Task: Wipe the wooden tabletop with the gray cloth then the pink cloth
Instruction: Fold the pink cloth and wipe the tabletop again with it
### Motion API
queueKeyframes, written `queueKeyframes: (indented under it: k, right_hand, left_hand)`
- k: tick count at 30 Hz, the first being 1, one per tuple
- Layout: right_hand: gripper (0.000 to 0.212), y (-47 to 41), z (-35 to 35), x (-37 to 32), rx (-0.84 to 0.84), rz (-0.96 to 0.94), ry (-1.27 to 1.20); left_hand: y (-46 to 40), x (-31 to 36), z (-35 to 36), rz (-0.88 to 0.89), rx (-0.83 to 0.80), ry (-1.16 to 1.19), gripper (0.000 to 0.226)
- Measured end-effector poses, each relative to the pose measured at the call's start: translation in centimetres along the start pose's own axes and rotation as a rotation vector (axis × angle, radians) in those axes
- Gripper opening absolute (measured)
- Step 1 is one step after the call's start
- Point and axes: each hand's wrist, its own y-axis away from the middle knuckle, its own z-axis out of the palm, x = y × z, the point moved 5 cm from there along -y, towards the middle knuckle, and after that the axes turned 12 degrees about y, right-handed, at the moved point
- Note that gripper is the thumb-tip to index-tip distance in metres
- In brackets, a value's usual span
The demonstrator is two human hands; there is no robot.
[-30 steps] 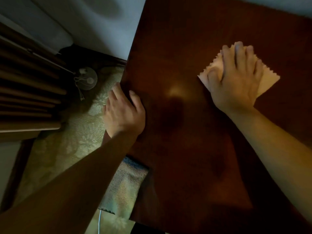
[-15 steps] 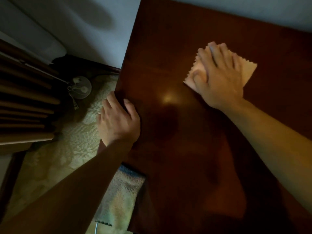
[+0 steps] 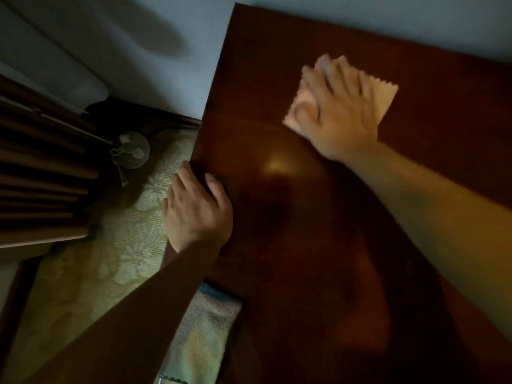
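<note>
The dark wooden tabletop (image 3: pixel 318 245) fills the right of the view. My right hand (image 3: pixel 336 112) presses flat on the pink cloth (image 3: pixel 383 98) near the table's far edge, fingers spread and blurred by motion. The cloth's zigzag-cut edge shows to the right of the fingers. My left hand (image 3: pixel 196 209) rests against the table's left edge, thumb on top and fingers along the side. A gray textured cloth (image 3: pixel 213 314) lies below the left edge, beside my left forearm.
A pale wall (image 3: pixel 166 65) runs behind the table. Left of the table a patterned green carpet (image 3: pixel 110 245) covers the floor, with a small round object and cord (image 3: pixel 134 151) on it. Dark slatted furniture (image 3: pixel 41 176) stands at the far left.
My right hand has slid the pink cloth leftward across the far part of the table. My left hand has stayed on the table's left edge.
</note>
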Motion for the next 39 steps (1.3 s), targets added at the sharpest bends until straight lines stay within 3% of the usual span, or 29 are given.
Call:
queueKeyframes:
  k: [3,7,12,15,24,27,34,39]
  right_hand:
    - [0.072,-2.8,-0.3,2.7,-0.022,0.123,0.011]
    - [0.069,-1.6,-0.4,1.3,-0.026,0.171,-0.017]
    - [0.064,11.5,1.0,-2.2,0.020,0.137,-0.024]
    - [0.068,16.9,2.3,-3.4,-0.042,0.091,0.024]
    - [0.071,9.8,1.3,-1.6,-0.008,0.173,-0.001]
    - [0.070,11.9,1.6,-3.2,-0.012,0.233,-0.056]
    - [0.067,27.0,3.2,-10.7,-0.002,0.104,-0.003]
    - [0.062,32.3,3.7,-11.1,0.041,-0.046,-0.023]
  left_hand:
    - [0.0,-0.1,0.0,-0.003,-0.003,0.011,0.046]
    - [0.0,0.1,0.0,0.005,0.003,-0.006,0.046]
    - [0.0,0.0,-0.2,0.002,0.016,0.004,0.049]
    - [0.0,0.2,-0.1,0.019,0.026,-0.022,0.050]
    - [0.0,0.1,0.0,0.056,0.039,-0.014,0.050]
    - [-0.1,0.0,0.0,0.062,0.036,-0.018,0.053]
    - [-0.2,-0.2,0.2,0.083,0.051,-0.029,0.056]
    - [-0.6,-0.7,0.3,0.080,0.056,-0.012,0.060]
